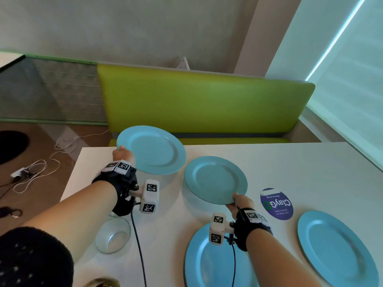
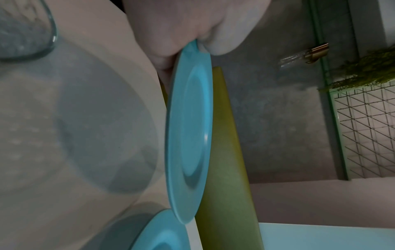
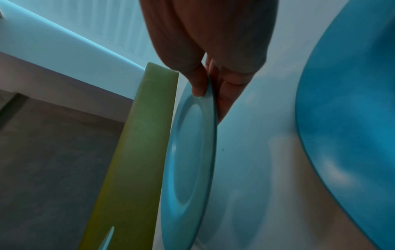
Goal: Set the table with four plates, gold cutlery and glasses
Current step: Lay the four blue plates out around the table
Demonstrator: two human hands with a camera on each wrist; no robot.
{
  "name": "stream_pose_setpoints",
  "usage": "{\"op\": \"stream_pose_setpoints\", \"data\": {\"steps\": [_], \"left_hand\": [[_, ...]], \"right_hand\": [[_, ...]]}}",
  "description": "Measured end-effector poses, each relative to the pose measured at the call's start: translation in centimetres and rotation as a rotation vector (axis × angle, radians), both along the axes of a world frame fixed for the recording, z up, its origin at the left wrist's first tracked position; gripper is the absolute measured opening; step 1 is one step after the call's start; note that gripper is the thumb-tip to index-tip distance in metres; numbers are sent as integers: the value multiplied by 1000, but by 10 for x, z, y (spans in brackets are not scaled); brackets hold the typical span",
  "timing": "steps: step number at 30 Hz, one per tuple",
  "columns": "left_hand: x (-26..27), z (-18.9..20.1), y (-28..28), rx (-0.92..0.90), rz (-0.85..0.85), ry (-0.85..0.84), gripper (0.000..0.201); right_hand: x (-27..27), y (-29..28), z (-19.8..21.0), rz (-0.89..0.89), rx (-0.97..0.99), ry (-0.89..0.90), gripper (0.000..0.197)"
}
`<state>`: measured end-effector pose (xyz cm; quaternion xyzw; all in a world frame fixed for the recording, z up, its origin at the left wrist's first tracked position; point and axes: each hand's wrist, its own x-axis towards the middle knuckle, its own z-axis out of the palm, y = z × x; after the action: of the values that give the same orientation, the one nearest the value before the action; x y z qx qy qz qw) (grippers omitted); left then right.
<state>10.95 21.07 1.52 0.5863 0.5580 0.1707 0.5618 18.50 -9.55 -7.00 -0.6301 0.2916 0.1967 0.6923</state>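
My left hand (image 1: 122,155) pinches the near-left rim of a light blue plate (image 1: 152,150) and holds it above the far-left part of the white table (image 1: 290,162). In the left wrist view that plate (image 2: 189,135) is edge-on, its rim between thumb and fingers. My right hand (image 1: 238,201) pinches the near rim of a second blue plate (image 1: 215,180), held just above the table's middle; the right wrist view shows that plate (image 3: 190,160) tilted. Two more blue plates lie flat near me, one (image 1: 209,264) under my right wrist and one (image 1: 335,249) at the right.
A clear glass bowl (image 1: 113,235) stands on the table near my left forearm. A round purple sticker (image 1: 276,204) is on the tabletop. A green bench (image 1: 203,104) runs behind the far edge. Cables (image 1: 37,170) lie on the floor at left.
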Motion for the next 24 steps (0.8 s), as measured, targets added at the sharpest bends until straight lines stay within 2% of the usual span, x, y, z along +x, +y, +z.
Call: {"op": "stream_pose_setpoints", "data": {"steps": [4, 9, 12, 17, 24], "left_hand": [[0, 0, 4, -27, -20, -4, 49], [3, 0, 8, -44, -32, -4, 50], [6, 1, 9, -37, -31, -3, 52], [11, 0, 11, -39, -28, -26, 51], [10, -6, 17, -28, -32, -24, 51]], "right_hand": [[-1, 15, -7, 35, -29, 7, 40], [0, 29, -15, -30, -80, 9, 31], [-2, 35, -15, 33, -33, 38, 38], [0, 48, -13, 25, 15, 74, 40], [4, 56, -20, 90, -31, 77, 45]]}}
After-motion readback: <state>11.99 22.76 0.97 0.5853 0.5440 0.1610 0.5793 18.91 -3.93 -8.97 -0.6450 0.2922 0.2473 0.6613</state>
